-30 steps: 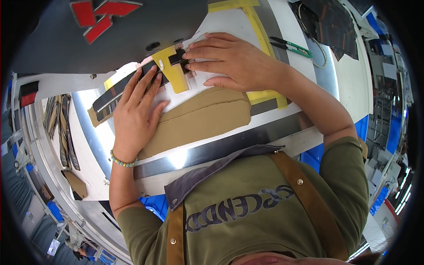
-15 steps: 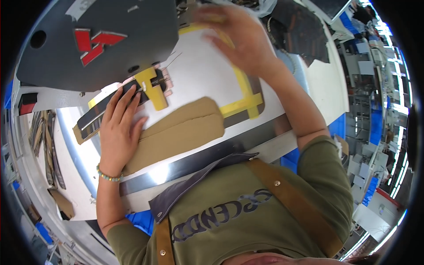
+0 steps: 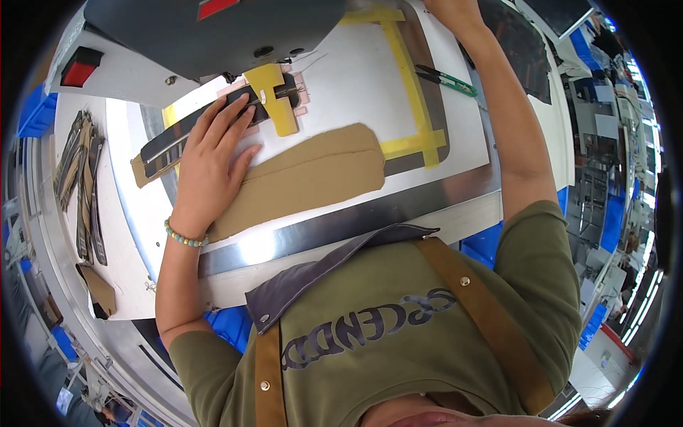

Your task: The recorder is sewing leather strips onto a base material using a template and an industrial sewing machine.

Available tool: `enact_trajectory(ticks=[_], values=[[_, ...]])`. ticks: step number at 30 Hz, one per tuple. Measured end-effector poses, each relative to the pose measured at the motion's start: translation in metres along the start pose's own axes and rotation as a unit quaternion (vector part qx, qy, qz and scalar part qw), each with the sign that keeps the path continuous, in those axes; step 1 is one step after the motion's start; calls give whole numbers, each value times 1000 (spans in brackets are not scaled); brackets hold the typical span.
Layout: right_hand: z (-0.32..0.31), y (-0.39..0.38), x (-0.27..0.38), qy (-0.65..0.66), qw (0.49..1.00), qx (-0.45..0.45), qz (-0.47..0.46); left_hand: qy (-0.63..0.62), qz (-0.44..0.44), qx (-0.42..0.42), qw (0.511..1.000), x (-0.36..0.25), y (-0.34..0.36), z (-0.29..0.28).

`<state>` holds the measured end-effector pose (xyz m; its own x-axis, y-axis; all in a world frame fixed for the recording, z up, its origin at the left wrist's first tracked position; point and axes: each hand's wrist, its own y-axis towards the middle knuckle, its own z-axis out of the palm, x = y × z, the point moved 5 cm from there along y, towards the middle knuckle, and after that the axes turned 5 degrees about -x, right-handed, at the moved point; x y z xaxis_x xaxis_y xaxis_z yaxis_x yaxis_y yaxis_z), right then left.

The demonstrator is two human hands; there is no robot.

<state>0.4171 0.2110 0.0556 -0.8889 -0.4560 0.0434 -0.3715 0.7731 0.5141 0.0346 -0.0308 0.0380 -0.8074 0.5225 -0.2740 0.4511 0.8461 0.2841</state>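
My left hand (image 3: 211, 167) lies flat, fingers stretched out, on a brown fabric piece (image 3: 320, 167) and a black strip with a zipper (image 3: 171, 149). Its fingertips rest on the strip, just left of a yellow plate (image 3: 274, 92) under the dark head (image 3: 206, 35) of a sewing machine. The strip's other end shows beyond that plate, beside small pink tabs (image 3: 302, 96). My right hand (image 3: 455, 13) reaches past the machine's right side to the top edge of the picture, where its fingers are cut off. Below it lie green-handled thread snips (image 3: 459, 85).
Yellow tape (image 3: 405, 78) borders the white work surface on the right. Dark sheet material (image 3: 516, 57) lies farther right. On the left, several dark and brown strips (image 3: 82, 185) lie on the table, with a small brown piece (image 3: 98, 290) nearer me. A metal strip (image 3: 341, 213) edges the table.
My right hand has moved up and right toward the picture's edge, bringing the snips into sight. The whole view has shifted; my left hand stays on the strip.
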Motion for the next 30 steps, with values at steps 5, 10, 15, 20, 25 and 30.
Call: enact_trajectory(ticks=[5,10,15,20,25,30], values=[[-27,-6,4,5,1000,-20,1,2,-1,-3,1000,1,-3,1],[-69,-21,25,116,988,-2,101,17,38,-37,998,-11,-2,-12],[-65,-68,129,406,883,234,20,-199,-15,-31,979,-43,-7,-23],[-68,-107,223,479,833,249,-119,-451,-153,9,879,-61,-3,-4],[-70,-115,239,431,875,171,-140,-562,-310,35,766,-48,-13,14],[-86,-128,246,343,885,-10,-316,-630,-339,63,696,-39,-14,20]])
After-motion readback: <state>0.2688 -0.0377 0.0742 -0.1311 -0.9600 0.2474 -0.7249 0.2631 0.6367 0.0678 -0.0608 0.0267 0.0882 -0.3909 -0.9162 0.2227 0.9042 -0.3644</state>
